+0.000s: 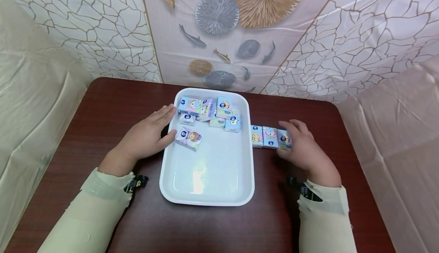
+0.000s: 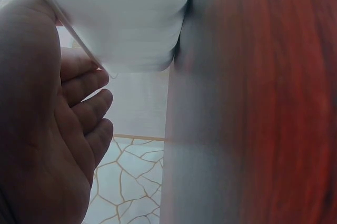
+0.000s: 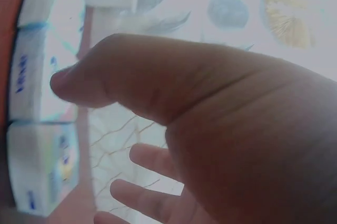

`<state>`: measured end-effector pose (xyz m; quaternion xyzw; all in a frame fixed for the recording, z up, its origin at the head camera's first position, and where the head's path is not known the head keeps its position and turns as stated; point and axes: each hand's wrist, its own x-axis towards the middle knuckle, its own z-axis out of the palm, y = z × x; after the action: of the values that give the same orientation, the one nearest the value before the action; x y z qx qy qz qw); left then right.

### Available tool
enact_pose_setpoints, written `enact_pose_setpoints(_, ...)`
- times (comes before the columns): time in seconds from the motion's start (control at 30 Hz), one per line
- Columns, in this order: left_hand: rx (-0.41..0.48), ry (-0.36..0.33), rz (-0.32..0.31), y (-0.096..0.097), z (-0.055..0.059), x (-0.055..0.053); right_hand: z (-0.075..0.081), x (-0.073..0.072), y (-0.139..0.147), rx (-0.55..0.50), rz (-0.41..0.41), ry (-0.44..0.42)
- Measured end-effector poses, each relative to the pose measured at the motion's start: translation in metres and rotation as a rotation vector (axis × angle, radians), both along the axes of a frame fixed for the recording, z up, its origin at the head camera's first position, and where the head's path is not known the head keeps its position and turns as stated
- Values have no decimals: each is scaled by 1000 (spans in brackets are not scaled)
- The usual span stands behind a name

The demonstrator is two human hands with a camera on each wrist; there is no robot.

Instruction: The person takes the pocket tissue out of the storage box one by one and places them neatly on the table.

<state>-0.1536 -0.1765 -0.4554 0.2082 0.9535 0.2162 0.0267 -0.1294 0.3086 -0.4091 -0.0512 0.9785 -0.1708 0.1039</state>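
Head view: The left hand point(image 1: 145, 136) rests against the left rim of a white tray point(image 1: 219, 161), fingers extended, gripping nothing. Small patterned boxes point(image 1: 189, 106) lie jumbled toward the tray's far end, one of them apart near the left wall. To the right, a row of three visible boxes point(image 1: 270, 136) sits side by side on the dark-red surface point(image 1: 267, 215); the right hand point(image 1: 306, 152) spans the right end, spread wide. Even, light pressure would seem best for a straight row.

Left wrist view: Fingers bend slightly beside the tray's rim, a light touch that probably suffices.

Right wrist view: The thumb crosses before the row, other fingers loose; contact cannot be told. Lifting clear would likely avoid dragging boxes askew.
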Motion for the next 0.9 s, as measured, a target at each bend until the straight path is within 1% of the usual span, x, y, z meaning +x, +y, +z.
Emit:
enact_pose_setpoints(0.13,2,-2,-1,0,0,0,14,6,-13,-3,27,41)
enact_pose_setpoints(0.3,5,0,-2,0,0,0,27,13,-29,-30,96,50)
enact_pose_setpoints(0.53,1,-4,-1,1,0,-1,40,22,-51,-84,198,99)
enact_pose_setpoints(0.73,8,1,-6,0,0,-1,52,24,-69,-108,295,139)
enact_pose_setpoints(0.9,13,3,-8,-1,-1,-1,55,25,-86,-112,348,129)
